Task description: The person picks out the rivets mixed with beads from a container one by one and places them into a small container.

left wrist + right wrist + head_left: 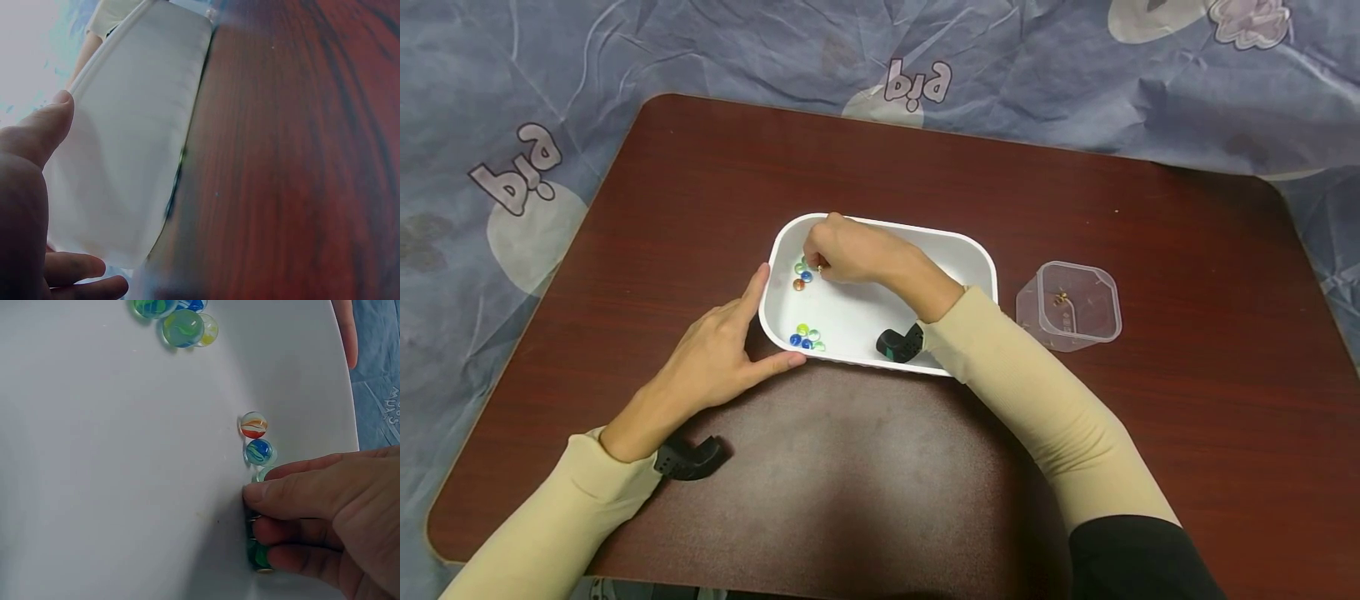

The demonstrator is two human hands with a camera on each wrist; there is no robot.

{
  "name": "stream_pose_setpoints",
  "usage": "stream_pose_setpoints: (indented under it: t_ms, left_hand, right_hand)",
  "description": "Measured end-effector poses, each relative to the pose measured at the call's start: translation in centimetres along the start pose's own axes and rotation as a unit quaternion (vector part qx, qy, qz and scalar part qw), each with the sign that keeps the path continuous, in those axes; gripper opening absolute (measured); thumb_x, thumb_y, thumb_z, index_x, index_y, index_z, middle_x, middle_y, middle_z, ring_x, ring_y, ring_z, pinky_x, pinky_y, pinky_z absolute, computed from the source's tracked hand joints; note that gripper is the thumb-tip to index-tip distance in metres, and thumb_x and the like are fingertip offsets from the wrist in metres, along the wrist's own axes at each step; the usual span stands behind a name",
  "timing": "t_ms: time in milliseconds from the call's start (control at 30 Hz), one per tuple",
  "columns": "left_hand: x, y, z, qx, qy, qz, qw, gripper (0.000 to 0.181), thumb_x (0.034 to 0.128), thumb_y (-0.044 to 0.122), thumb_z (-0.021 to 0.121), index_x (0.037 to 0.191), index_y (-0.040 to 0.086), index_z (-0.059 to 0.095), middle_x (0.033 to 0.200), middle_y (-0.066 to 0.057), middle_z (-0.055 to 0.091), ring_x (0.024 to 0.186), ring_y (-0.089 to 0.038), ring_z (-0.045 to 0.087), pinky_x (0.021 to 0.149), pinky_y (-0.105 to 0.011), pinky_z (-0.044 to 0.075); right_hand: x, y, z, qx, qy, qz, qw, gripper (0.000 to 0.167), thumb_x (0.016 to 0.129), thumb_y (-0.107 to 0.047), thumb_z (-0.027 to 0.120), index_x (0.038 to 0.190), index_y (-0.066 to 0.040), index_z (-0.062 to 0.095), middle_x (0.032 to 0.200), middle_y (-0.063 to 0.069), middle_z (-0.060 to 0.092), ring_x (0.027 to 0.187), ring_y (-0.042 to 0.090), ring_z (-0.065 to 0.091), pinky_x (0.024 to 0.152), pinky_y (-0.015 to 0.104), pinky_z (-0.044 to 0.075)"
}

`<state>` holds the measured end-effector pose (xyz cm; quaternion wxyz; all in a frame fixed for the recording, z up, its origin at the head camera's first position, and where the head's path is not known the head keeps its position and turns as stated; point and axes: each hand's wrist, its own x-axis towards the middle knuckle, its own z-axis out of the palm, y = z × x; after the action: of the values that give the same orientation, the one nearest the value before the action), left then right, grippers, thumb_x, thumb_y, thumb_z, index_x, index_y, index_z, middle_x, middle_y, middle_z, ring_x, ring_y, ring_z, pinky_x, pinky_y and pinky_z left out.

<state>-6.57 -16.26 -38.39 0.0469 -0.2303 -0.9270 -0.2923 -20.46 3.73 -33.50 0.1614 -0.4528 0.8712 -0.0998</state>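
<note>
A white tray (pixel 880 329) holds glass marbles in two groups at its left end. My left hand (pixel 711 354) rests against the tray's near left corner, with fingers along the left side and thumb at the near edge. Inside the tray, my right hand (pixel 853 250) has its fingers curled at the far marbles. In the right wrist view, thumb and fingers of the right hand (pixel 331 519) pinch small gold-rimmed pieces (pixel 264 570), dark green beside them and partly hidden. An orange-streaked marble (pixel 254 425) and a blue marble (pixel 259 452) lie just beyond the fingertips.
A clear plastic box (pixel 1078 329) with small gold-coloured pieces inside stands right of the tray on the dark red-brown table (pixel 700 167). Blue patterned cloth (pixel 715 50) surrounds the table's far and left sides. Another marble cluster (pixel 805 337) lies by the tray's near wall.
</note>
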Motion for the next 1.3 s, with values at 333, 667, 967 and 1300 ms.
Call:
stream_pose_setpoints:
  t_ms: [333,667,967,1300]
  left_hand:
    - [0.0,-0.1,0.0,0.001,0.002,0.003,1.0000,0.110,0.0790,0.044,0.082,0.156,-0.001,0.017,0.139,-0.030,0.050,0.116,-0.042,0.059,0.091,-0.054,0.046]
    - [0.0,-0.1,0.0,0.001,0.005,0.007,1.0000,0.111,0.0786,0.045,0.082,0.157,0.000,0.017,0.137,-0.029,0.053,0.112,-0.040,0.061,0.089,-0.054,0.048]
    - [-0.1,-0.1,0.1,-0.001,0.005,0.006,1.0000,0.112,0.0785,0.043,0.082,0.157,0.001,0.015,0.139,-0.029,0.051,0.114,-0.041,0.060,0.090,-0.054,0.047]
    - [0.0,0.0,0.1,0.000,-0.005,-0.006,1.0000,0.111,0.0789,0.045,0.082,0.157,0.001,0.016,0.140,-0.030,0.049,0.119,-0.042,0.057,0.093,-0.055,0.046]
  right_hand:
    - [-0.2,0.0,0.0,-0.010,0.009,-0.006,0.9999,0.022,0.081,0.010,0.052,0.073,-0.006,0.065,0.066,0.000,0.047,0.067,0.014,0.041,0.060,0.024,0.031]
    - [-0.8,0.0,-0.6,0.030,0.025,-0.002,0.9992,0.019,0.080,0.008,0.055,0.075,-0.005,0.068,0.071,0.003,0.058,0.068,0.015,0.049,0.063,0.024,0.038]
    - [-1.1,0.0,-0.7,0.038,0.025,0.001,0.9989,0.017,0.079,0.007,0.058,0.072,-0.007,0.066,0.068,0.000,0.055,0.066,0.014,0.047,0.061,0.023,0.038]
    - [-1.7,0.0,-1.2,0.068,0.019,0.006,0.9975,0.015,0.081,0.009,0.062,0.076,-0.005,0.066,0.072,0.003,0.058,0.070,0.015,0.051,0.065,0.024,0.041]
